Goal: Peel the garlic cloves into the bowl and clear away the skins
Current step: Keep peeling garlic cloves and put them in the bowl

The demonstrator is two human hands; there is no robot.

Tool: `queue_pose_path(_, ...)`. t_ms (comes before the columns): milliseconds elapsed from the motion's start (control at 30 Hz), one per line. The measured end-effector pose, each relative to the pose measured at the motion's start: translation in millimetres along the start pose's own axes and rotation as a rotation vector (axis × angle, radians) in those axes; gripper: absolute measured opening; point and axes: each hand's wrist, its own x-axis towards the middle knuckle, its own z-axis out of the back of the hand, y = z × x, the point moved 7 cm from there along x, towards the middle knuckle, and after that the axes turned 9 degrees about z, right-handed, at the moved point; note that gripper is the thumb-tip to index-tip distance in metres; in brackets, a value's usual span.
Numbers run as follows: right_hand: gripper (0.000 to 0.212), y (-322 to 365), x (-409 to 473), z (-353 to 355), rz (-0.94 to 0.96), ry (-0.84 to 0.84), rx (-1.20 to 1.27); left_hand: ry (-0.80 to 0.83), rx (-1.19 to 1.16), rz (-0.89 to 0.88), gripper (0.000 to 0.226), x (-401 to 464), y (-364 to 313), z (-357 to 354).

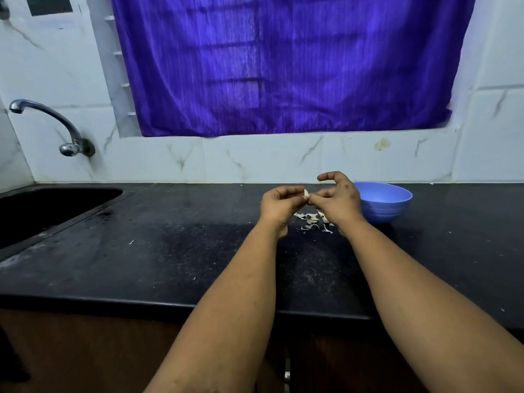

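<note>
A: We note the left hand and right hand both pinching one garlic clove, just left of the blue bowl.

B: Skins lie left of the bowl; its contents seem hidden.

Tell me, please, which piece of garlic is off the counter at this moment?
The garlic clove, pinched between both hands; the skins all lie on the counter.

Dim bluish light through curtain; edges bowed, slight blur
</note>
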Motion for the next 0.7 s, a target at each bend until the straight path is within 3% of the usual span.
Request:
queue_pose_path(367,0.042,-3.8,0.2,1.5,-0.069,-0.016,0.057,0.021,-0.013,0.011,0.023,1.4,1.9,-1.5)
queue_pose_path(700,0.018,-0.1,-1.5,-5.0,-0.094,0.023,0.145,0.066,-0.058,0.065,0.022,4.4,8.1,-4.2)
